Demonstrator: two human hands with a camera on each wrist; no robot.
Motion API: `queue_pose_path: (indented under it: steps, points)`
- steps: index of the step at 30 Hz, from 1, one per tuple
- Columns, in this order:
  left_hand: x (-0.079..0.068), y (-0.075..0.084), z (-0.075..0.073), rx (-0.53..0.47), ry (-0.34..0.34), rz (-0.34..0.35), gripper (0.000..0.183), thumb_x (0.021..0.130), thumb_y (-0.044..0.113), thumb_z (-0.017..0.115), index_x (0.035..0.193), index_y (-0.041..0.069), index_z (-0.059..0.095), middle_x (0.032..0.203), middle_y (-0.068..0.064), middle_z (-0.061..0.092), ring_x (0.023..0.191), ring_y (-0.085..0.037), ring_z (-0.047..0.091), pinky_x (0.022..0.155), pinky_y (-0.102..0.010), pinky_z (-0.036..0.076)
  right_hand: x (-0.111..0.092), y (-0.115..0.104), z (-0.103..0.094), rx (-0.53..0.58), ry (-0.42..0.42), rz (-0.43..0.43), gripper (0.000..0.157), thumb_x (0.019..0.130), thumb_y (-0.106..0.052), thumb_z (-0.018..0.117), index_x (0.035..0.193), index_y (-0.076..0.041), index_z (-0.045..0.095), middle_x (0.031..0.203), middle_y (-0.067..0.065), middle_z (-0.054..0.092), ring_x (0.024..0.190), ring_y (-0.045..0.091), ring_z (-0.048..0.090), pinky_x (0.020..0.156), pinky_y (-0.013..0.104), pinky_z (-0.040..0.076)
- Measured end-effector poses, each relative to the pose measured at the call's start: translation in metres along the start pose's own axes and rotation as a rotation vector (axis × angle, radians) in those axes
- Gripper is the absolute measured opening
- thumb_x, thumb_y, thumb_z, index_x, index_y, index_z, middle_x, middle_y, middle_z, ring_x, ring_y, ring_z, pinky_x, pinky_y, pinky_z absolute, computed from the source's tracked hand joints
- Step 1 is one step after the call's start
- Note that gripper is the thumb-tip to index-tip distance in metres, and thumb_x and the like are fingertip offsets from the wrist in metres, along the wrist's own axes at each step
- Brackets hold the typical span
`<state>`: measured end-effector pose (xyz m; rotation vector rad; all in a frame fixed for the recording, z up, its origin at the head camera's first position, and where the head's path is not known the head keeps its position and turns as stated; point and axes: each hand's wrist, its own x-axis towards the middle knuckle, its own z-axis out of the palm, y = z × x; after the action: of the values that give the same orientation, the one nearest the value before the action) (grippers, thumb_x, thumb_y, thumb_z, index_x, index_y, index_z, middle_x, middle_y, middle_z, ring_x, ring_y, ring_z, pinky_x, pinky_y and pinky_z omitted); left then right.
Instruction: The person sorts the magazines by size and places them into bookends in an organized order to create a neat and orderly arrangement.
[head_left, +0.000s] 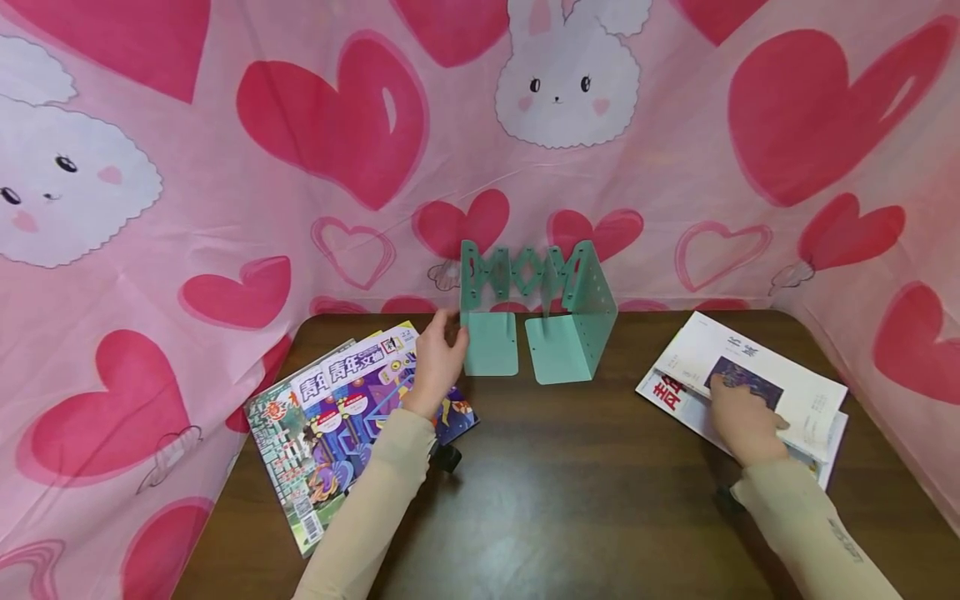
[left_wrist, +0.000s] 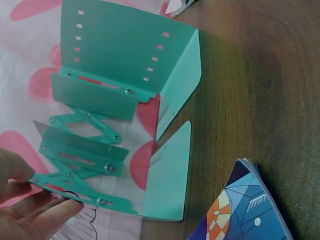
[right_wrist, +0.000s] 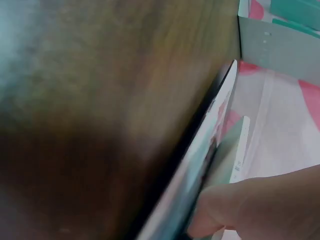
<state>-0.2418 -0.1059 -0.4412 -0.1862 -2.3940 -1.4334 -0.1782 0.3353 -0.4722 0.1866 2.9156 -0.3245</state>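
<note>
A mint-green expandable bookend (head_left: 596,321) stands at the back middle, its end plates joined by folding links. My left hand (head_left: 438,358) is at its left end. In the left wrist view, the thumb and fingers (left_wrist: 57,217) lie on either side of that end plate's edge. My right hand (head_left: 746,421) lies over a white booklet (head_left: 813,396) with a dark picture on its cover, at the right. In the right wrist view, one digit (right_wrist: 220,207) is at the booklet's edge, where it parts from the magazine below. Most of that hand's fingertips are hidden.
Several colourful magazines (head_left: 330,433) lie fanned out at the left, partly under my left forearm. Another magazine (head_left: 667,392) with red lettering is beneath the white booklet. A pink heart-patterned cloth (head_left: 450,167) hangs behind the brown table (head_left: 555,500).
</note>
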Motion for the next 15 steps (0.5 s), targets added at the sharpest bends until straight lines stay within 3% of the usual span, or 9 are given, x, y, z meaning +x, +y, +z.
queue_pose_path:
  steps: [9, 15]
  points:
    - [-0.001, -0.001, 0.0, -0.008, -0.003, 0.002, 0.03, 0.101, 0.006, 0.065, 0.13, 0.001, 0.063, 0.122, -0.02, 0.072, 0.109, -0.034, 0.07, 0.098, -0.047, 0.057, -0.002, 0.011, 0.01, 0.075, 0.096, 0.0, 0.04, 0.105, -0.011, 0.049, 0.139, 0.01, 0.043, 0.127, 0.052, 0.046, 0.107, 0.081, 0.045, 0.07, 0.098, 0.024]
    - [0.001, -0.002, 0.0, -0.002, -0.002, 0.001, 0.03, 0.101, 0.007, 0.065, 0.13, 0.002, 0.063, 0.122, -0.019, 0.072, 0.11, -0.034, 0.07, 0.099, -0.046, 0.057, -0.007, 0.012, 0.006, 0.101, 0.094, -0.003, 0.042, 0.103, -0.003, 0.04, 0.143, 0.009, 0.04, 0.13, 0.052, 0.044, 0.109, 0.081, 0.044, 0.07, 0.096, 0.03]
